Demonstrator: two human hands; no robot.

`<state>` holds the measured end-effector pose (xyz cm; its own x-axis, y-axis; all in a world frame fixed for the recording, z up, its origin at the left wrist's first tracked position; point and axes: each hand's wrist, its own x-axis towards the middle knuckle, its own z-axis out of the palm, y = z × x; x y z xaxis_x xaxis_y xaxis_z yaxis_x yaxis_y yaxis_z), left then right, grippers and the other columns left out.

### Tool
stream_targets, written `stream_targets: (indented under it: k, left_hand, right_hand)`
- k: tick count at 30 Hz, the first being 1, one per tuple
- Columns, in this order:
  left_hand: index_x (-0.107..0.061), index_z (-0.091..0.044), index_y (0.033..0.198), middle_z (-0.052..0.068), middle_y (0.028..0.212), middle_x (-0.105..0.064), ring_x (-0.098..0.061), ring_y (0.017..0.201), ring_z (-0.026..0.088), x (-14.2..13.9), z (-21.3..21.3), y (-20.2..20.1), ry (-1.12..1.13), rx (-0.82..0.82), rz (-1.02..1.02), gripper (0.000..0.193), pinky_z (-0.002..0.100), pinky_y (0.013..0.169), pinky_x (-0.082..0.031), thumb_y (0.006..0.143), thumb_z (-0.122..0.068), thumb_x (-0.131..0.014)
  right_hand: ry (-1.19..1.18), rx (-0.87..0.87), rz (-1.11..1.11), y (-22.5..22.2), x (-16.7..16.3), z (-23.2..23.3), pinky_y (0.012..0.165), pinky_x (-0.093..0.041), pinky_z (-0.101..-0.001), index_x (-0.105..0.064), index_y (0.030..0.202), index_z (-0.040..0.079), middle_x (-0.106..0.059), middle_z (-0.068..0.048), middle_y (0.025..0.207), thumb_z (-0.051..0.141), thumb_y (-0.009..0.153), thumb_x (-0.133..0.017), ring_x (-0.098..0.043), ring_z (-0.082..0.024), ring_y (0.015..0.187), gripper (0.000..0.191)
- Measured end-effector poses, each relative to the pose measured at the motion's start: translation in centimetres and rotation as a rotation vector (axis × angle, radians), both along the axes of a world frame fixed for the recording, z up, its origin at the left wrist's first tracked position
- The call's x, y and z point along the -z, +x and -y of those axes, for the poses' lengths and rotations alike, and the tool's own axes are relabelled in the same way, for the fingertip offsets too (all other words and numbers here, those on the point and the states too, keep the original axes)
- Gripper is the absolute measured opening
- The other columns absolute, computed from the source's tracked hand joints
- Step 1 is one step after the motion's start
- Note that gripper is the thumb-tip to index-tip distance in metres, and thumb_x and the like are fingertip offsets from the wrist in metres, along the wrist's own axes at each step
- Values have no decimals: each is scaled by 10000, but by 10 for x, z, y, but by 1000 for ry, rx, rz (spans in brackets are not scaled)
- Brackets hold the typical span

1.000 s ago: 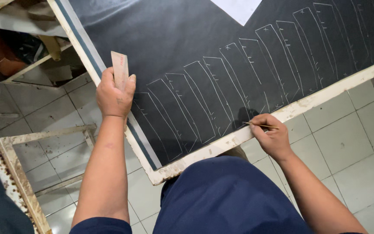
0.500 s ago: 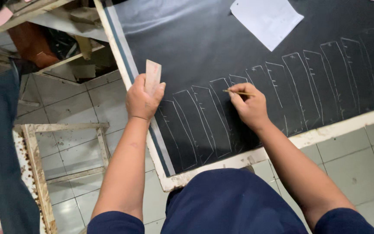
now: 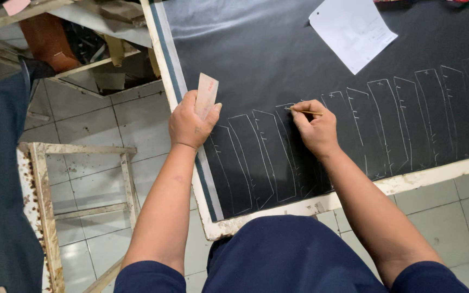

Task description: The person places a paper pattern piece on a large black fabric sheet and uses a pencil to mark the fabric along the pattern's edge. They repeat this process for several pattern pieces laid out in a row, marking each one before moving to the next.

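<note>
A large sheet of black material (image 3: 278,59) lies flat on a white-edged table (image 3: 354,195). Several long narrow outlines (image 3: 386,125) are drawn on it in a row in pale lines. My left hand (image 3: 191,122) holds a narrow tan template strip (image 3: 206,95) upright above the sheet's left edge. My right hand (image 3: 313,127) pinches a thin marking stick (image 3: 305,112), tip touching the top of one outline near the row's middle.
A white paper sheet (image 3: 351,32) rests on the black material at the upper right. To the left, on the tiled floor (image 3: 99,114), stand a worn wooden frame (image 3: 44,184) and a dark cloth (image 3: 4,179). Shelving with clutter (image 3: 66,32) is at the upper left.
My right hand moved from the table's near edge up to the top of an outline. My left hand stayed gripping the template. The view shifted, showing the paper sheet more fully.
</note>
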<state>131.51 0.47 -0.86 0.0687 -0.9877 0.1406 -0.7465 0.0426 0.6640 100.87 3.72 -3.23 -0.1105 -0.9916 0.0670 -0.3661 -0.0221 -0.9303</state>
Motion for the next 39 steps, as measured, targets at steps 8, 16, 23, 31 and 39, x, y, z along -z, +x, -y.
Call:
stream_targets:
  k: [8, 16, 23, 31, 39]
  left_hand:
    - [-652, -134, 1122, 143, 998, -742, -699, 937, 388, 8, -3, 1, -23, -2, 18, 509, 501, 781, -551, 862, -565, -730]
    - [-639, -111, 1147, 163, 1012, -741, -696, 935, 409, 25, -10, 3, -71, 5, 29, 531, 505, 783, -551, 877, -554, -750]
    - [-640, -107, 1137, 154, 1010, -741, -701, 934, 393, 27, -12, 2, -92, 8, 20, 527, 489, 789, -554, 881, -554, -754]
    - [-662, -96, 1107, 137, 975, -752, -719, 912, 350, 26, -13, 4, -54, -15, -78, 528, 450, 780, -568, 858, -546, -783]
    - [-643, -32, 1058, 90, 884, -767, -726, 730, 167, 30, 6, 20, 127, 8, -508, 474, 325, 627, -608, 840, -397, -852]
  right_hand:
    - [55, -20, 121, -20, -14, -55, 846, -547, -249, -662, 1026, 38, -718, -50, 1052, 21, 980, -678, -665, -96, 940, 52]
    - [376, -276, 91, -27, -7, -168, 793, -566, -250, -691, 979, 24, -737, -50, 992, 10, 901, -701, -693, -106, 897, 81]
    - [236, -294, 33, -23, 4, -182, 801, -578, -248, -666, 955, 17, -715, -56, 1034, -20, 899, -675, -700, -106, 910, 67]
    - [231, -332, 13, -28, 5, -182, 799, -578, -252, -676, 960, 5, -726, -64, 1027, -39, 880, -671, -709, -119, 910, 92]
    - [276, -256, 110, -20, -11, -155, 723, -527, -240, -683, 981, 16, -705, -71, 1017, -19, 914, -684, -639, -100, 831, 75]
